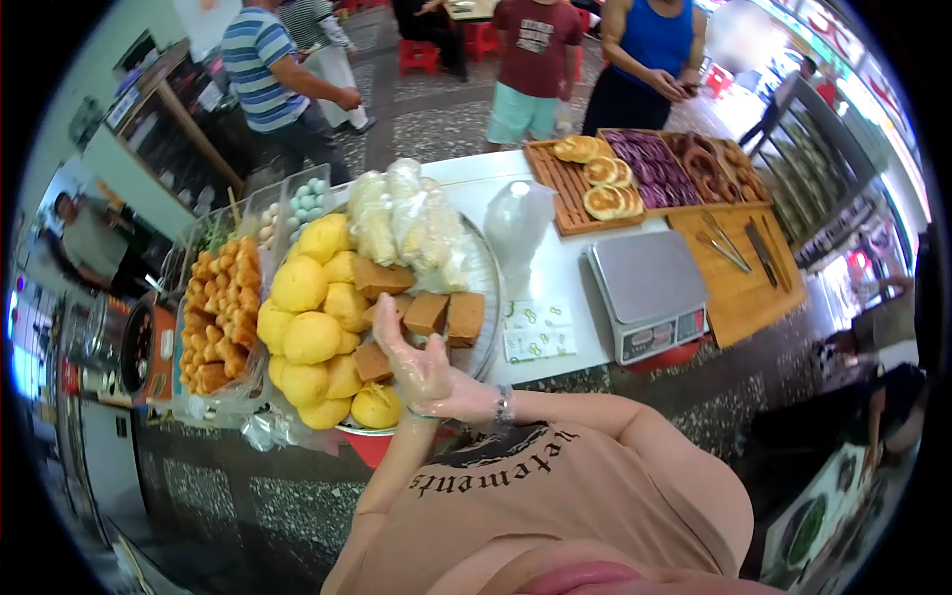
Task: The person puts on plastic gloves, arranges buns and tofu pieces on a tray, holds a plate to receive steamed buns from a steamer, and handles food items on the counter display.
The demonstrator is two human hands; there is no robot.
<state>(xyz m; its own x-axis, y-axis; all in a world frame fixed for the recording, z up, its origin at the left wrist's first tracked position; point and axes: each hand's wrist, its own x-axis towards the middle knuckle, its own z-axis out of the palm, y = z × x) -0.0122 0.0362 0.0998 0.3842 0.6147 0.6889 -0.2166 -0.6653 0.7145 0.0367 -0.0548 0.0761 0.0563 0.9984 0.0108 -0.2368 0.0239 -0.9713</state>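
Okay, left hand (412,357) was raised at the brown blocks (426,312), fingers together, thumb apart. Right hand (466,399) overlapped it near the wrist; couldn't tell its finger state, mostly hidden. Blocks sat on the round tray (486,361), yellow buns (310,338) on their left, bagged food (407,218) behind. Scale (650,278) was right of the tray. Person in blue top (658,40) stood past the table (585,347).

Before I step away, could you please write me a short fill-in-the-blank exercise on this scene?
The round buns beside the brown blocks are ____.
The tongs lie on the wooden board, to the ____ of the scale.
The sleeveless top across the table is ____.
Missing words: yellow; right; blue.
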